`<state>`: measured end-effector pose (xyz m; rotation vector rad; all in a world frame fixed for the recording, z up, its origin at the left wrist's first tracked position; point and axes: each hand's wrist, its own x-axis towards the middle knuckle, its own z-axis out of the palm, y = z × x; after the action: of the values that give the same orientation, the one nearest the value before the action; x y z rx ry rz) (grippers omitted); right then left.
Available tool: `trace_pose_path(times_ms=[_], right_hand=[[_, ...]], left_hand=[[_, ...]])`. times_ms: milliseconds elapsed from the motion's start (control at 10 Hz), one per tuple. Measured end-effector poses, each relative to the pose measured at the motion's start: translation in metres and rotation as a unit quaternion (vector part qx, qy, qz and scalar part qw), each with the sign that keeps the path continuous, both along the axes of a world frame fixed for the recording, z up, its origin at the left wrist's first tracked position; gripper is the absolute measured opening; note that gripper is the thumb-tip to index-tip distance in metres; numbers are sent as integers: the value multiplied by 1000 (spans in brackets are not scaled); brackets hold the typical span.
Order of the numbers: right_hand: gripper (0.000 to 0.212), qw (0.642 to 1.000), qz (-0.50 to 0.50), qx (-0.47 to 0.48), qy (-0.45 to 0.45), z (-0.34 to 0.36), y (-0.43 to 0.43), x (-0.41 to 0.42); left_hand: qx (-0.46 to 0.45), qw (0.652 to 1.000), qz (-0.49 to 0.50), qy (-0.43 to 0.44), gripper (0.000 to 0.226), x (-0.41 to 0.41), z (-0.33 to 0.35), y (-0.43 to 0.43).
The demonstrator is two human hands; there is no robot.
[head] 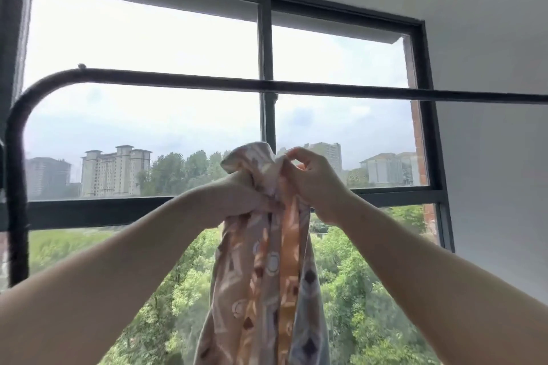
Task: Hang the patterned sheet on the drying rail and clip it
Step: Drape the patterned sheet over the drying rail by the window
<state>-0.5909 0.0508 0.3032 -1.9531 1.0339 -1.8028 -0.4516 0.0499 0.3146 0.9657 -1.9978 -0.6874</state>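
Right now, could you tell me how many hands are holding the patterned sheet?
2. The left hand grips the bunched patterned sheet from the left; the right hand pinches its top from the right, both below the drying rail.

The patterned sheet (264, 270) runs off the bottom edge. The drying rail (189, 78) exits the right edge. Bunched cloth hides the left hand (237, 201) fingers.

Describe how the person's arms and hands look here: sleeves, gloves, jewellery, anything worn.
Both forearms are bare right up to the bottom edge of the picture; no sleeve shows. The left hand and the right hand wear no gloves. No ring, watch or bracelet can be seen on the visible fingers or wrists, and no marks show on the arms.
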Motion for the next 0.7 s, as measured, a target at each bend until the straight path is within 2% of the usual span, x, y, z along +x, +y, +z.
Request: trace_pose_path(times_ms=[100,200,300,400,600,700], right_hand=[[8,1000,-17,21,1,-5,-2,2],[22,995,-8,98,19,-15,0,-2],[23,974,-57,198,93,-30,0,0],[12,956,-75,254,125,-44,-3,8],[15,899,-173,338,218,-74,-7,11],[15,883,-196,360,228,-95,-18,0]], left_hand=[[-22,999,13,29,21,-4,-2,-12],[1,999,10,52,12,-7,-3,-24],[-3,992,22,123,14,-7,-3,-40],[-19,991,36,128,13,-13,-3,-44],[-53,983,58,168,16,-16,-2,-44],[-58,976,69,197,22,-13,-1,-42]])
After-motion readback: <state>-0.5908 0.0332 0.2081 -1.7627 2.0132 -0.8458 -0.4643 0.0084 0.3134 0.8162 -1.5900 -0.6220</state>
